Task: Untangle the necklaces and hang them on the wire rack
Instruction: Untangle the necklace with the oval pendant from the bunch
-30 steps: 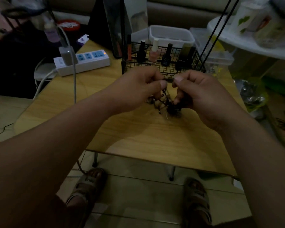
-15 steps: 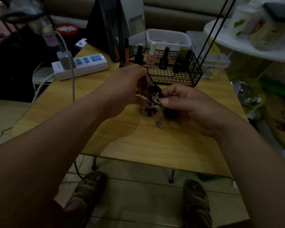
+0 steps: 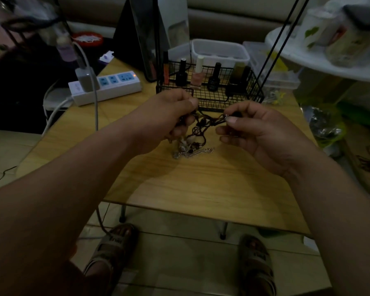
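Note:
A tangle of dark cord necklaces (image 3: 203,124) hangs between my two hands above the wooden table (image 3: 201,184). My left hand (image 3: 169,116) grips one side of the tangle with curled fingers. The other side is pinched between thumb and fingers of my right hand (image 3: 256,129). Beads and a silver chain (image 3: 198,151) from the bundle trail down onto the table top. The black wire rack (image 3: 214,99) stands just behind my hands, holding several nail polish bottles.
A white power strip (image 3: 107,88) with a plugged charger and cable lies at the table's left rear. Two thin black rods (image 3: 278,50) rise at the right behind the rack. Plastic boxes (image 3: 220,52) and a white round shelf (image 3: 320,56) crowd the back right. My sandalled feet show below.
My hands have drawn apart sideways, stretching the tangle between them. The silver chain and beads have dropped out of the bundle onto the table.

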The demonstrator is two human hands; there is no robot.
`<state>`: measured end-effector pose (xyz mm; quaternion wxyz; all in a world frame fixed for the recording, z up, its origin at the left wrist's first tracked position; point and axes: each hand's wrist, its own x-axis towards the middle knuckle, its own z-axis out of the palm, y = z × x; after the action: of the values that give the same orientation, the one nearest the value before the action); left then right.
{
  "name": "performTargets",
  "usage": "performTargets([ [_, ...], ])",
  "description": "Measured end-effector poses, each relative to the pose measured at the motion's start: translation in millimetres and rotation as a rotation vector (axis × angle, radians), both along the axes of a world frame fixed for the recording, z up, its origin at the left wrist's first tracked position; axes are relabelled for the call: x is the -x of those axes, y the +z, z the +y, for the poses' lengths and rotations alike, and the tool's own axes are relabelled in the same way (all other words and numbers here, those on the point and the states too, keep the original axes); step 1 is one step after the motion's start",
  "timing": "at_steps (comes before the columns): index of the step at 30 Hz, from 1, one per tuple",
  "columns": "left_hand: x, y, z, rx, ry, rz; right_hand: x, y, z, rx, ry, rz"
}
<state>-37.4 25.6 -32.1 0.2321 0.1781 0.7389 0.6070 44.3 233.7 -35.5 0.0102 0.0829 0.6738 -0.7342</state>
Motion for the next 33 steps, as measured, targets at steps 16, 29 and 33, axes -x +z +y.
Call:
performTargets([
  [16, -5, -9, 7, 0.067, -0.203, -0.034, 7, 0, -8, 0.277, -0.093, -0.001],
  [29, -8, -3, 5, 0.221, -0.286, 0.064, 15, -5, -5, 0.060, -0.199, -0.062],
  [33, -8, -2, 4, 0.223, -0.258, 0.113, 14, -3, -6, 0.244, -0.218, -0.087],
])
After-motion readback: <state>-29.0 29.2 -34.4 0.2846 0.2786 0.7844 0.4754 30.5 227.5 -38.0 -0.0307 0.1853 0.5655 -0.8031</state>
